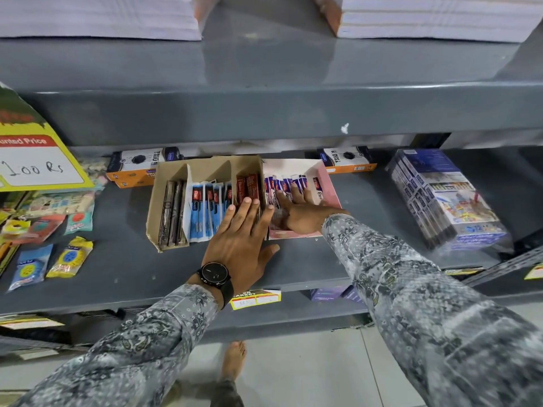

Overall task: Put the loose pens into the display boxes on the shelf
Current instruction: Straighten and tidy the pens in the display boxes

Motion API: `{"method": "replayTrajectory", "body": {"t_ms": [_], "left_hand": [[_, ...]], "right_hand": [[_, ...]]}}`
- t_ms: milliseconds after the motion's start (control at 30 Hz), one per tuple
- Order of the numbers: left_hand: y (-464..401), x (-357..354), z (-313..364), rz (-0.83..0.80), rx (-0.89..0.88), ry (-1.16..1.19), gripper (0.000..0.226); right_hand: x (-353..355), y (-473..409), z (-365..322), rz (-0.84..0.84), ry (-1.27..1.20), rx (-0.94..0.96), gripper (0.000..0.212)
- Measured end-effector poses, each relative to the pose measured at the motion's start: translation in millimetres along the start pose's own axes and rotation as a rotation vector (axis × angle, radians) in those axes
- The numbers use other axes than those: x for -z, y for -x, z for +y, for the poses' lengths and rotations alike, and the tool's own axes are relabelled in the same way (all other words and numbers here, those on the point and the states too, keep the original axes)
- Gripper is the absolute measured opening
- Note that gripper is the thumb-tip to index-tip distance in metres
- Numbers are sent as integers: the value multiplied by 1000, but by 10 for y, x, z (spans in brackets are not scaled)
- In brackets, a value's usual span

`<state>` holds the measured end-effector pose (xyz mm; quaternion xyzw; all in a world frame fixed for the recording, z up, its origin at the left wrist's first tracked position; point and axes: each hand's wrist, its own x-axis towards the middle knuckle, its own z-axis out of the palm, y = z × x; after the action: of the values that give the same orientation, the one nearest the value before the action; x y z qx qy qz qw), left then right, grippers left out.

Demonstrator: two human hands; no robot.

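Note:
A brown cardboard display box (164, 183) stands on the grey shelf (117, 259), with dark pens (172, 215), blue-packed pens (205, 212) and red-packed pens (248, 186) in its three compartments. Right beside it sits a pink display box (326, 177) holding purple-and-white packed pens (286, 183). My left hand (244, 233), with a black watch on the wrist, lies flat with fingers spread on the front of the red-pen compartment. My right hand (299, 210) rests palm down inside the pink box, fingers spread over the packed pens. Neither hand grips anything that shows.
Orange-and-black boxes (135, 165) (346, 160) lie behind the display boxes. A shrink-wrapped stack of blue boxes (446, 201) stands at the right. Small packets (70, 257) and a yellow price sign (38, 160) are at the left. White paper stacks (100, 16) sit on the shelf above.

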<state>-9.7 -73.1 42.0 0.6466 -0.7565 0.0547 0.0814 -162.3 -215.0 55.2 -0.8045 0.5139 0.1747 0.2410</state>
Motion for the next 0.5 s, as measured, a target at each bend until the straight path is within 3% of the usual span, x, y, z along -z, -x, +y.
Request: {"method": "replayTrajectory", "body": {"t_ms": [167, 333, 500], "left_hand": [[23, 58, -27, 3, 1, 42, 73], [153, 184, -277, 36, 110, 47, 71], [249, 166, -485, -38, 156, -4, 76]], "right_hand": [[46, 27, -14, 50, -48, 17, 78], [138, 289, -293, 522, -101, 237, 71], [47, 346, -572, 360, 361, 437, 78]]}}
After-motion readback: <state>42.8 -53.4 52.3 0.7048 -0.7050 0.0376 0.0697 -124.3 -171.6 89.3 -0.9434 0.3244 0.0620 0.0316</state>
